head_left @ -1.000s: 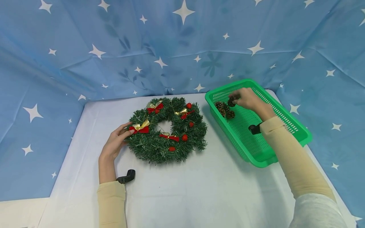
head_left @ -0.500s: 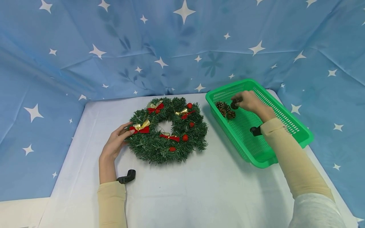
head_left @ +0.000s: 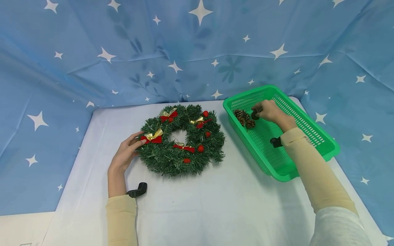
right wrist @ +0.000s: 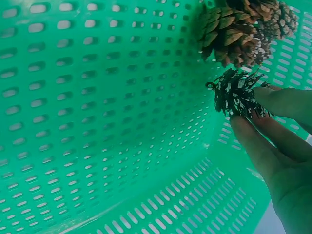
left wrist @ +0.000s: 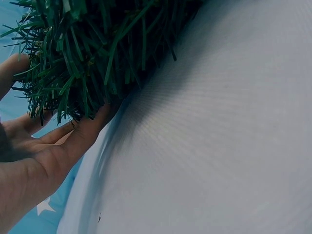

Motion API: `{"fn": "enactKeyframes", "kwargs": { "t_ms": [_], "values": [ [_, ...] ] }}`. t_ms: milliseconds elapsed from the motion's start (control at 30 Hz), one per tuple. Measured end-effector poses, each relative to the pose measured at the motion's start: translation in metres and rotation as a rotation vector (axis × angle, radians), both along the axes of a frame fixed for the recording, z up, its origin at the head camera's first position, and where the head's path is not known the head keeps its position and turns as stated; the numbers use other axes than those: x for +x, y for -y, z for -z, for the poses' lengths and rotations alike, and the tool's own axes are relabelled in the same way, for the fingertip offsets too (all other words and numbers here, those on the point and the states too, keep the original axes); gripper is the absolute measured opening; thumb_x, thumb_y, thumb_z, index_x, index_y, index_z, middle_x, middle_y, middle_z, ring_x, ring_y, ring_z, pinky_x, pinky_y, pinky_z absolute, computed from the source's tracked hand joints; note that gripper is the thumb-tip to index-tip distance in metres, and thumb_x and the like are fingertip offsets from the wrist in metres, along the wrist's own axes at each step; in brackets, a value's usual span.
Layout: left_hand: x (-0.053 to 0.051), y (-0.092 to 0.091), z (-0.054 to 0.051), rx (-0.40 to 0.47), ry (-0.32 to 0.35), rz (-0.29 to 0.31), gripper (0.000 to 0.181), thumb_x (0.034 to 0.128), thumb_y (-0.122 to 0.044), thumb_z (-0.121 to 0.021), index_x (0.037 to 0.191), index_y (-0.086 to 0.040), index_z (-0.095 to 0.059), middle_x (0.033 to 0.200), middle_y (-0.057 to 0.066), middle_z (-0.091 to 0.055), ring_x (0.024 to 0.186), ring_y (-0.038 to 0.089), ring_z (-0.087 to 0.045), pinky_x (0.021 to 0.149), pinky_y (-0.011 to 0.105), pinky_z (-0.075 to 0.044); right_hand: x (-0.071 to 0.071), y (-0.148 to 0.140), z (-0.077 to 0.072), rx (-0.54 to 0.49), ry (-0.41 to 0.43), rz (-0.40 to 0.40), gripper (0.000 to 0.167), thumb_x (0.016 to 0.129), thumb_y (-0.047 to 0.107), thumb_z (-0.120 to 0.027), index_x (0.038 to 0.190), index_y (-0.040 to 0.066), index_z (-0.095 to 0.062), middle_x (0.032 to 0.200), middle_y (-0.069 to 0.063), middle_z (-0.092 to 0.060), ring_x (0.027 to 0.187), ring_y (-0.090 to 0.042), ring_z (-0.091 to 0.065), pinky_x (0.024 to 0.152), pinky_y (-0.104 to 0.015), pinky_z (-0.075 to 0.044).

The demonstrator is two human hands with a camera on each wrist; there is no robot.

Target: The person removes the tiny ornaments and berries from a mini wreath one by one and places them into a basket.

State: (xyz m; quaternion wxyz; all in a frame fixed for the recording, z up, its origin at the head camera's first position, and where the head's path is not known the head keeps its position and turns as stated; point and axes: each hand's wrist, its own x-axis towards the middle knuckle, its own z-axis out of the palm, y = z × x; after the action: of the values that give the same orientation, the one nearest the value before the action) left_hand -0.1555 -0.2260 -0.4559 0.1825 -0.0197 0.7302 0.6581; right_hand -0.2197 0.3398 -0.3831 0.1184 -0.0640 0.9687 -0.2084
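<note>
A green tinsel wreath (head_left: 163, 159) lies on the white table, trimmed with red-and-gold bows (head_left: 153, 138) and red balls (head_left: 200, 148). At its left edge my left hand (head_left: 123, 153) grips it, thumb on top near a bow and fingers (left wrist: 87, 134) tucked under the rim. My right hand (head_left: 272, 113) is inside a green plastic basket (head_left: 281, 176), pinching a dark pine cone with white-flecked scales (right wrist: 236, 92) between thumb and fingertips. Several brown pine cones (right wrist: 224, 36) sit close by at the basket's far left end, just beside the held one.
A blue curtain with white stars (head_left: 197, 51) hangs behind and along both sides of the table. The white tablecloth (head_left: 197, 212) stretches in front of the wreath and basket. The basket walls are slotted and raised.
My right hand has shifted slightly right and toward me with the pine cone, away from the other cones. The left hand and wreath hold their place.
</note>
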Motion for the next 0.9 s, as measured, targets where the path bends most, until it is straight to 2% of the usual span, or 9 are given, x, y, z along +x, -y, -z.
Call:
{"fn": "enactKeyframes", "kwargs": {
  "t_ms": [67,200,300,367,467,600,700,800,900],
  "values": [
    [-0.0002,-0.001,0.0002,0.008,0.002,-0.002,0.066,0.1058,-0.032,-0.06,0.163,-0.015,-0.031,0.17,0.018,-0.019,0.153,0.037,-0.024,0.111,0.054,-0.031,0.0003,-0.001,0.0007,0.014,0.0,-0.002,0.037,0.095,-0.008,-0.06,0.132,-0.01,-0.064,0.129,-0.035,-0.063,0.092,-0.038,-0.061,0.069,-0.04,-0.043],
    [-0.0004,-0.0025,0.0008,0.015,-0.002,0.0,0.066,0.1059,-0.031,-0.06,0.163,-0.014,-0.031,0.169,0.019,-0.019,0.153,0.038,-0.023,0.114,0.059,-0.029,0.0001,-0.0041,0.0025,0.019,0.002,-0.005,0.037,0.094,-0.008,-0.061,0.132,-0.009,-0.064,0.129,-0.035,-0.063,0.071,-0.027,-0.052,0.065,-0.036,-0.041],
    [-0.0004,-0.0032,0.0008,0.019,-0.002,0.0,0.066,0.1059,-0.031,-0.06,0.163,-0.014,-0.031,0.169,0.019,-0.02,0.153,0.038,-0.023,0.116,0.061,-0.027,-0.0011,-0.0056,0.0043,0.011,0.008,0.0,0.038,0.094,-0.007,-0.061,0.132,-0.008,-0.065,0.13,-0.035,-0.063,0.056,-0.019,-0.04,0.059,-0.033,-0.038],
    [-0.0005,-0.0033,0.0009,0.023,0.001,-0.004,0.066,0.106,-0.03,-0.06,0.163,-0.013,-0.031,0.169,0.019,-0.02,0.153,0.038,-0.023,0.116,0.061,-0.027,-0.0018,-0.0059,0.0049,0.007,0.01,0.006,0.039,0.094,-0.006,-0.061,0.133,-0.007,-0.065,0.13,-0.035,-0.062,0.052,-0.014,-0.035,0.058,-0.033,-0.037],
    [-0.001,-0.003,0.0012,0.022,0.005,-0.005,0.065,0.1062,-0.03,-0.06,0.163,-0.014,-0.031,0.17,0.018,-0.019,0.154,0.036,-0.022,0.116,0.059,-0.028,-0.002,-0.006,0.0055,0.01,0.008,0.006,0.038,0.094,-0.005,-0.063,0.132,-0.007,-0.065,0.13,-0.035,-0.063,0.05,-0.013,-0.034,0.065,-0.039,-0.041],
    [-0.0014,-0.0025,0.0012,0.004,0.005,-0.005,0.066,0.106,-0.032,-0.06,0.163,-0.015,-0.032,0.168,0.017,-0.024,0.15,0.034,-0.027,0.109,0.051,-0.033,-0.0014,-0.0056,0.0058,0.013,0.002,0.003,0.037,0.094,-0.004,-0.066,0.131,-0.007,-0.065,0.129,-0.033,-0.064,0.056,-0.02,-0.046,0.084,-0.05,-0.044],
    [-0.0012,-0.0022,0.0006,-0.006,0.006,-0.007,0.065,0.1058,-0.034,-0.06,0.163,-0.017,-0.033,0.167,0.016,-0.027,0.147,0.032,-0.03,0.105,0.046,-0.035,-0.0003,-0.0054,0.0052,0.005,-0.004,-0.001,0.037,0.094,-0.004,-0.067,0.131,-0.007,-0.066,0.127,-0.033,-0.065,0.075,-0.033,-0.064,0.095,-0.057,-0.047],
    [-0.0007,-0.0017,0.0002,-0.003,0.006,-0.005,0.066,0.1058,-0.034,-0.06,0.163,-0.016,-0.032,0.169,0.016,-0.023,0.15,0.034,-0.028,0.107,0.047,-0.034,0.0006,-0.0057,0.0037,-0.003,-0.014,-0.008,0.037,0.094,-0.003,-0.067,0.131,-0.008,-0.065,0.123,-0.033,-0.067,0.099,-0.043,-0.069,0.093,-0.059,-0.051],
    [-0.0001,-0.0007,0.0006,-0.003,0.007,-0.004,0.066,0.1059,-0.034,-0.06,0.163,-0.016,-0.032,0.17,0.017,-0.02,0.152,0.034,-0.025,0.106,0.048,-0.034,0.0006,-0.0057,0.0023,-0.007,-0.029,-0.01,0.036,0.095,-0.002,-0.067,0.131,-0.007,-0.066,0.121,-0.032,-0.068,0.101,-0.044,-0.069,0.087,-0.056,-0.054]
  ]
}}
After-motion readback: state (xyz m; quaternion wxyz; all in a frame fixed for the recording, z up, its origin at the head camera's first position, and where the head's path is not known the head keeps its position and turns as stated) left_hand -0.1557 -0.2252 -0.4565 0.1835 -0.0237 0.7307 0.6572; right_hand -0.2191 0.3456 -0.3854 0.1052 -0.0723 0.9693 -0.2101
